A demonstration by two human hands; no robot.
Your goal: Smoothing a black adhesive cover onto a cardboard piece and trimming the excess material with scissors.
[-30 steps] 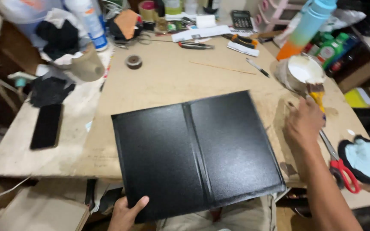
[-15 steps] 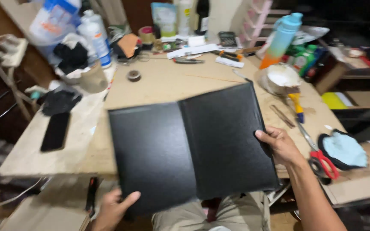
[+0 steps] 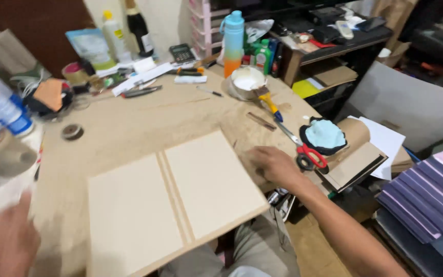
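Looking down, I see the book cover (image 3: 175, 202) lying open on the table (image 3: 129, 123), its pale inner side up, the near edge hanging over the table border toward my lap. My right hand (image 3: 275, 166) rests flat beside its right edge, fingers loose, gripping nothing. My left hand (image 3: 6, 241) is blurred at the lower left, apart from the cover; I cannot tell if it is open or clenched. I think the cover should be pushed fully onto the table and squared before working. The scissors (image 3: 306, 151) and glue bowl (image 3: 247, 82) are near, so I would keep them away.
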